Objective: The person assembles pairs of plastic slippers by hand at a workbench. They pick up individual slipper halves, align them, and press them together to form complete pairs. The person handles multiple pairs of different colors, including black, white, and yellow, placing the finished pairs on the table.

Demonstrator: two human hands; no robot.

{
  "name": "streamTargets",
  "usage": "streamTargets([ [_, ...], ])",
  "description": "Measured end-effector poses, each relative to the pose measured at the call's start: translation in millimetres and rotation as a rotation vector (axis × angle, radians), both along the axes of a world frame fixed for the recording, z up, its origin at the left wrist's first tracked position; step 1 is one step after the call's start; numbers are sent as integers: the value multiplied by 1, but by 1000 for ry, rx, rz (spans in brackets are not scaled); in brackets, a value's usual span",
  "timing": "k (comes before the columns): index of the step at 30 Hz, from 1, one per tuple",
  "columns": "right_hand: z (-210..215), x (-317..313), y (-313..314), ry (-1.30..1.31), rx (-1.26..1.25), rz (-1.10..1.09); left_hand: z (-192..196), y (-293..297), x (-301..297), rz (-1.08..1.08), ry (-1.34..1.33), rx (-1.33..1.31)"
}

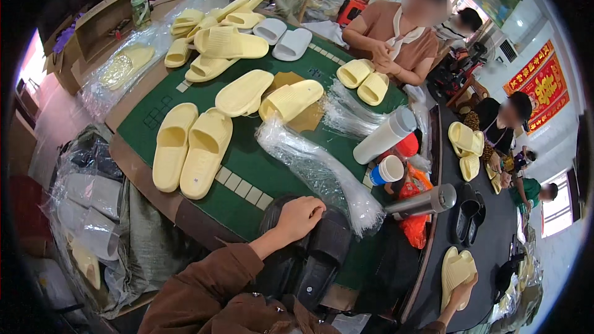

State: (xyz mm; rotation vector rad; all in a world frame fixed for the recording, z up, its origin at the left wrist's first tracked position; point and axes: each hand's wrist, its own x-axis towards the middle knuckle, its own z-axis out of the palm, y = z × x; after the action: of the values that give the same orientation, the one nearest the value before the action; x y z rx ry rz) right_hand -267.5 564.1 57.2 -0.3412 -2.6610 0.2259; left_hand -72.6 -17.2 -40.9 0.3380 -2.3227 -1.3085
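My left hand (300, 218), in a brown sleeve, is closed in a loose fist over a pair of black slippers (326, 241) at the table's near edge. Nothing shows in its fingers. A bundle of clear plastic bags (322, 170) lies just beyond it. To the right, my right hand (464, 294) grips a pair of pale yellow slippers (458, 266) at its near end, over the black table; some of its fingers are hidden. On the green tabletop stand more yellow slippers (206, 148), with others (226, 43) heaped at the far left.
A grey bottle (427, 201), a white bottle (385, 136), a blue-and-white cup (388, 170) and a red bag (416, 204) crowd the green table's right edge. Black slippers (467, 213) lie on the black table (489, 235). Bagged slippers (93, 210) stand at left. Several people sit around.
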Motion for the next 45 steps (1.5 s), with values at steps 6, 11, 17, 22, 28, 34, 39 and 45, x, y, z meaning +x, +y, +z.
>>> streamTargets([
  [6,9,25,-27,-110,-99,132,-2,-3,3,6,79,-31],
  [11,-5,54,-19,-84,-302,194,6,2,6,0,40,2],
  [17,2,49,-57,-36,-246,318,24,0,4,48,137,4],
  [22,-5,50,-57,-30,-237,329,82,10,48,-14,374,-260],
  [28,-17,56,-46,84,-480,313,41,34,152,-90,-82,-310],
  [34,-6,64,-68,79,-292,-49,19,56,161,-116,-162,-383],
  [39,37,92,-132,-154,75,-128,-2,77,125,-93,-124,-490],
  [45,31,96,-118,-120,155,-75,-2,49,113,49,-32,-480],
])
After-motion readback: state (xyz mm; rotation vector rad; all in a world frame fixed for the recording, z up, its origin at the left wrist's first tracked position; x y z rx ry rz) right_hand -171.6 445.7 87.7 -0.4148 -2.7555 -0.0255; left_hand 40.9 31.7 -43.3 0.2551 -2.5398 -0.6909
